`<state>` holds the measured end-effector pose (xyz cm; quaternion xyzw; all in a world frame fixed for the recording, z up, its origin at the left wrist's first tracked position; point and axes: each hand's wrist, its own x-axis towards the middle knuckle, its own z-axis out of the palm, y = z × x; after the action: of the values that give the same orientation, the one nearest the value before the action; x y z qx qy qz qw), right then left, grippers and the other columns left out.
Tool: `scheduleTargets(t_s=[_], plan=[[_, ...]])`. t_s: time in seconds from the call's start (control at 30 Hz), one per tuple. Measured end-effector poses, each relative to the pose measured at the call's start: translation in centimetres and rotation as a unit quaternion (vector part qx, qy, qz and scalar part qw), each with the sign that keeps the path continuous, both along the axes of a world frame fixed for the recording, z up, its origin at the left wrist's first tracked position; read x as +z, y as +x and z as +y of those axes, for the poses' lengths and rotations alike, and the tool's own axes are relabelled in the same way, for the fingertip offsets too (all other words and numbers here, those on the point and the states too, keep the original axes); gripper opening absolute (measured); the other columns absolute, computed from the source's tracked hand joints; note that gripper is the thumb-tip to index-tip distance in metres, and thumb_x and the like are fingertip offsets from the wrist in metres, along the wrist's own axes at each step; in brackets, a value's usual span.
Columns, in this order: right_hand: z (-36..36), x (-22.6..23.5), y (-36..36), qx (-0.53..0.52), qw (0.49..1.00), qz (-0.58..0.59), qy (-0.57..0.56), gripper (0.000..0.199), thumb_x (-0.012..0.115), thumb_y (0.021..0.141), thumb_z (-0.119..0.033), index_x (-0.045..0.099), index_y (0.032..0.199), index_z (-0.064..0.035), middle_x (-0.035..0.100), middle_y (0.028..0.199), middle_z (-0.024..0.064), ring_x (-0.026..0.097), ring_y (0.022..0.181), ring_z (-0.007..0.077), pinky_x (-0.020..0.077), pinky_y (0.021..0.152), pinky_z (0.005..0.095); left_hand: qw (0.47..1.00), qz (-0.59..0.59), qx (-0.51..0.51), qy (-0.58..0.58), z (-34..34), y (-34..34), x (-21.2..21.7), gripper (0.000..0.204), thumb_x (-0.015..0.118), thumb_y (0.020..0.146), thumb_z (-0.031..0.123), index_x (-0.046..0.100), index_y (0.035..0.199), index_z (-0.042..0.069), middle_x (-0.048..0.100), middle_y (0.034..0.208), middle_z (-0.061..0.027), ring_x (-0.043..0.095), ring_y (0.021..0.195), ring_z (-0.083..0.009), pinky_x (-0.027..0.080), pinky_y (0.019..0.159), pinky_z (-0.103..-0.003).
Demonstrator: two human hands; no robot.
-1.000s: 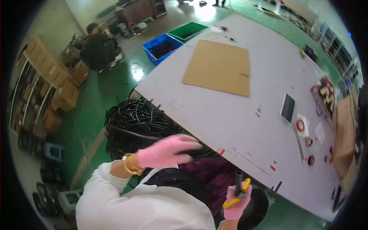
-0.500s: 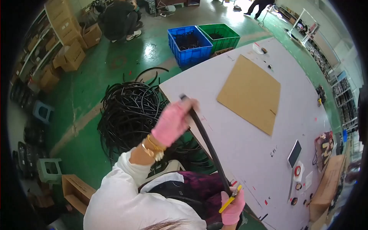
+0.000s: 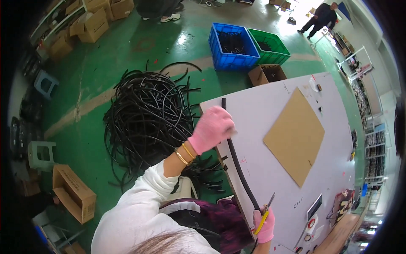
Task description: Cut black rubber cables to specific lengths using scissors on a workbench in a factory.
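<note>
One flexible black tube [image 3: 239, 171] runs along the edge of the pale tabletop [image 3: 253, 112]. The pink-gloved left hand [image 3: 212, 129] has its fingers closed around this tube near the upper end. The right hand [image 3: 266, 228], gloved also, grips its lower end together with yellow-handled snips [image 3: 261, 222]. A heap of black tubes [image 3: 148, 120] lies on the green floor [image 3: 101, 67].

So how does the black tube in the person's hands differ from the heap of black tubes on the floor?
The black tube is one length, gently curved between the left hand and right hand; the heap is many tangled lengths. The black tube is held over the table; the heap lies on the floor. Both are black.
</note>
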<state>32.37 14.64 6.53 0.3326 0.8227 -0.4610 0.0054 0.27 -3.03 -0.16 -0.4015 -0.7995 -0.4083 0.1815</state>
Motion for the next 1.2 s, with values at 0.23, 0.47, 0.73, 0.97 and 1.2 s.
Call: scheduleTargets(t_s=[0.23,0.47,0.73,0.97,1.2], plan=[[2.6,-2.1,0.7,-0.068,0.988,-0.058,-0.129,0.017,0.065,0.083,-0.008,0.052,0.092,-0.0033,0.050,0.063,-0.0006,0.047,0.050,0.0077,0.0377,0.046,0.0245,0.989,0.013,-0.066,-0.131,1.5,-1.0,0.0,0.035,0.066,0.080,0.040,0.061,0.060,0.012,0.056,0.067,-0.0025,0.056,0.079,-0.0236,0.043,0.079,-0.038],[3.3,-0.7,-0.8,-0.071,0.988,-0.059,-0.125,0.017,0.059,0.083,-0.006,0.051,0.097,-0.0019,0.048,0.062,0.0002,0.046,0.046,0.0096,0.0358,0.043,0.0247,0.990,-0.018,0.028,-0.136,1.3,-2.2,0.2,0.035,0.060,0.083,0.036,0.064,0.058,0.012,0.058,0.064,-0.0040,0.056,0.074,-0.0227,0.041,0.074,-0.038],[3.0,-0.1,-1.2,0.018,0.978,-0.202,0.046,0.019,0.063,0.086,-0.019,0.059,0.096,-0.0022,0.056,0.067,0.0048,0.053,0.056,0.0142,0.0412,0.049,0.0278,0.991,-0.049,0.060,-0.112,1.5,-2.6,-0.6,0.033,0.058,0.083,0.032,0.063,0.057,0.013,0.057,0.064,-0.0036,0.056,0.077,-0.0218,0.041,0.077,-0.038],[1.3,-0.9,0.6,-0.090,0.984,-0.157,0.000,0.016,0.053,0.088,-0.015,0.059,0.098,-0.0052,0.054,0.063,0.0009,0.048,0.051,0.0096,0.0373,0.043,0.0242,0.997,-0.057,0.058,-0.011,1.3,-2.7,-0.9,0.033,0.066,0.079,0.032,0.059,0.054,0.012,0.053,0.061,-0.0035,0.055,0.071,-0.0233,0.042,0.073,-0.037],[-0.7,0.9,-2.1,-0.095,0.978,-0.185,-0.011,0.013,0.051,0.085,-0.013,0.060,0.087,-0.0043,0.054,0.061,0.0015,0.047,0.049,0.0094,0.0367,0.043,0.0257,0.994,-0.058,0.077,0.046,1.3,-2.8,-1.3,0.033,0.068,0.077,0.030,0.055,0.052,0.013,0.048,0.059,-0.0026,0.054,0.069,-0.0224,0.041,0.070,-0.038]])
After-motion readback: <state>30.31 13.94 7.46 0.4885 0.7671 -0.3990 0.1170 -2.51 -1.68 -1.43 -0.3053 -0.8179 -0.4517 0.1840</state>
